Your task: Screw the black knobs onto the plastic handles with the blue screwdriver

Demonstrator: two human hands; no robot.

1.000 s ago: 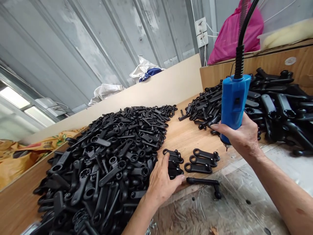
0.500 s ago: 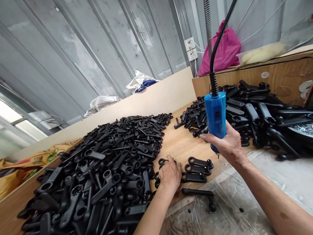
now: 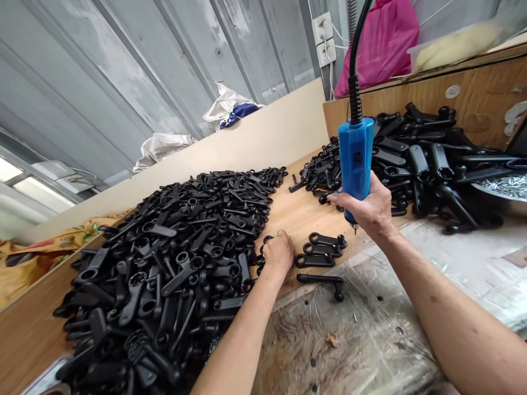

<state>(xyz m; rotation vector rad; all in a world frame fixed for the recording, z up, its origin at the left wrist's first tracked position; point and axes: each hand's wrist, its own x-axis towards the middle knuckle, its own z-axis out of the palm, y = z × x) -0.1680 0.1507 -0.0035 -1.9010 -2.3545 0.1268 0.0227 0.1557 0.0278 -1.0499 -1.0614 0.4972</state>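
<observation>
My right hand (image 3: 373,206) is wrapped round a blue electric screwdriver (image 3: 354,159), held upright with its bit (image 3: 354,229) pointing down above the board. My left hand (image 3: 280,251) is closed low over the wooden board (image 3: 290,206), at the right edge of a big heap of black crank handles (image 3: 197,230). A ring end (image 3: 267,240) shows beside its fingers; what they grip is hidden. Right of that hand, three crank handles (image 3: 323,249) lie in a row. One more crank handle (image 3: 319,278) lies closer, its knob over the board's edge.
Another pile of crank handles (image 3: 428,159) stands at the right, beside a metal bowl of screws (image 3: 504,186). A plastic-covered surface (image 3: 349,340) lies in front. Behind are a pink bag (image 3: 382,44) and power sockets (image 3: 324,41). The screwdriver's black cable (image 3: 354,60) runs upward.
The view has tilted down, so things sit higher in the picture. My left hand's fingers look more curled in. The screwdriver stays in my right hand, still above the board.
</observation>
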